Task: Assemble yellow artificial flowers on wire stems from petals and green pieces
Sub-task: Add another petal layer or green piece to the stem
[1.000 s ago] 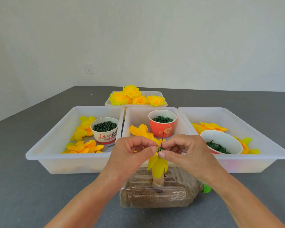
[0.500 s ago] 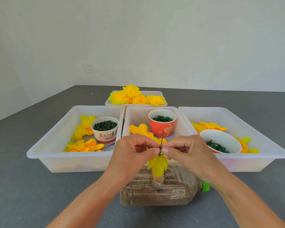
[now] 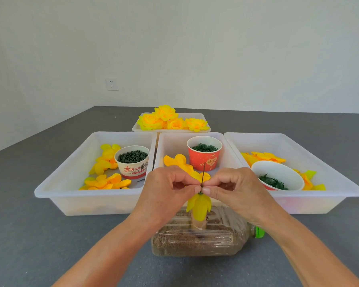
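since a moment ago we still see the left hand (image 3: 164,191) and right hand (image 3: 234,189) pinching the wire stem (image 3: 203,175) above the yellow petals (image 3: 199,206), with the sand-filled bottle (image 3: 195,239) below and the white trays (image 3: 71,195) behind.

— What am I losing behind the hands?

— My left hand (image 3: 164,191) and right hand (image 3: 234,189) are covering the spot where the wire stem (image 3: 203,172) is meeting the yellow petals (image 3: 199,204); the small green piece (image 3: 199,192) between my thumbs is barely peeking out, too small to make out its shape.

— And lower down?

— The petals are hiding the top of the cardboard tube (image 3: 199,223), and my wrists are masking part of the bottle (image 3: 195,241). Both forearms are running off the bottom edge.

— The cups?

— The print on the left cup (image 3: 132,161) is blurring, and the contents of the white bowl (image 3: 278,177) are reading only as dark green shreds.
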